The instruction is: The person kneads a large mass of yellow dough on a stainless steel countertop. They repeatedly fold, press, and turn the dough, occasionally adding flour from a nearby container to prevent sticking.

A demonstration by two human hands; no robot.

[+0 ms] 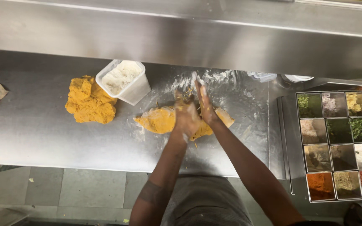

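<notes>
Now both hands are on the yellow dough (160, 120). Left hand (186, 115) presses it, fingers curled; right hand (205, 104) lies flat, fingers straight. Flour tub (124, 81) sits at ten o'clock.

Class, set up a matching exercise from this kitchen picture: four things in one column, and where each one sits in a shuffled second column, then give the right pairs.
Things:
1. dough under the hands
2. yellow dough heap
3. flour tub
4. spice tray

Places:
A. far right of the counter
B. left part of the counter, beside the tub
C. middle of the counter, on scattered flour
D. between the two lots of dough, toward the back

Pairs: 1-C, 2-B, 3-D, 4-A
</notes>
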